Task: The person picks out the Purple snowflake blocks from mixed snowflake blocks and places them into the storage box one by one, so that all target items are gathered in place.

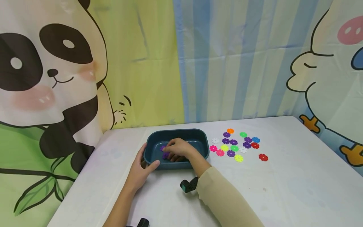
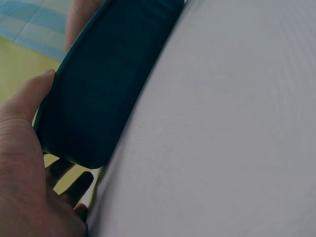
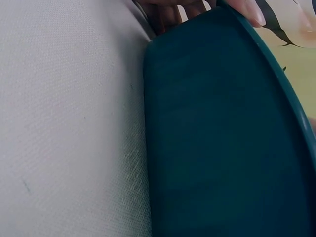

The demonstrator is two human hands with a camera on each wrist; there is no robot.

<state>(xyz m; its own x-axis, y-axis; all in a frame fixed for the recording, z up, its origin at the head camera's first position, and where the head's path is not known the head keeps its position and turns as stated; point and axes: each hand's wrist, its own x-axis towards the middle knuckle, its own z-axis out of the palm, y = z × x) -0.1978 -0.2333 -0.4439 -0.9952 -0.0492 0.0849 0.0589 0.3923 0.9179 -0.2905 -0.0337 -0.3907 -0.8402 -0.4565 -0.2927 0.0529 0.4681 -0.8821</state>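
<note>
A dark teal plastic basin (image 1: 175, 166) stands on the white table. My left hand (image 1: 141, 171) grips its left end, thumb over the near rim and fingers round the outer side; in the left wrist view that hand (image 2: 24, 148) holds the basin's corner (image 2: 94, 98). My right hand (image 1: 179, 149) reaches inside, its fingers bent down at purple snowflake discs (image 1: 165, 155) near the basin's left part. Whether it pinches a disc is hidden by the fingers. The right wrist view shows only the basin's outer wall (image 3: 222, 128) and the left hand's fingers (image 3: 170, 17).
Right of the basin, snowflake discs in several colours lie scattered flat, among them a pink disc (image 1: 213, 148) close to its wall and a red disc (image 1: 263, 157) off to the right. A printed curtain (image 1: 215, 63) hangs behind the table (image 1: 297, 176).
</note>
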